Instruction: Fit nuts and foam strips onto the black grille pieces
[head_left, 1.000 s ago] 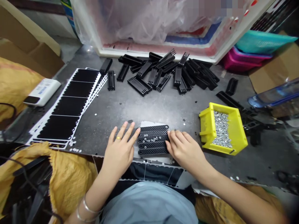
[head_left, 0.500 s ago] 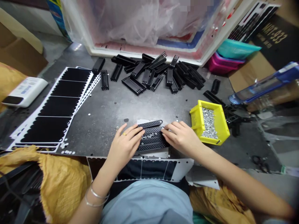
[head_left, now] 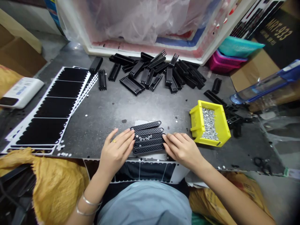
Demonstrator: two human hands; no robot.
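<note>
Several black plastic strips with a cross-hatched surface (head_left: pixel 150 147) lie side by side in front of me on a white sheet (head_left: pixel 150 157). The topmost strip slants a little away from the others. Small silvery nuts (head_left: pixel 145 137) are scattered across the middle strips, and a few sit at strip ends. My left hand (head_left: pixel 117 150) has its fingertips against the left ends. Against the right ends rest the bunched fingertips of my right hand (head_left: pixel 184 150). The strips are held between both hands; my thumbs show only in part.
A yellow bin (head_left: pixel 222 125) of small metal pieces stands to the right. Black plastic parts (head_left: pixel 152 72) are heaped at the back, before a white-framed tray (head_left: pixel 145 57). Sheets of black pads (head_left: pixel 57 106) lie left. Scissors (head_left: pixel 262 164) lie at the right front edge.
My left hand has drawn a little left, uncovering more of the strips' left ends. My right fingertips sit slightly lower on the right ends. The view has shifted slightly.
</note>
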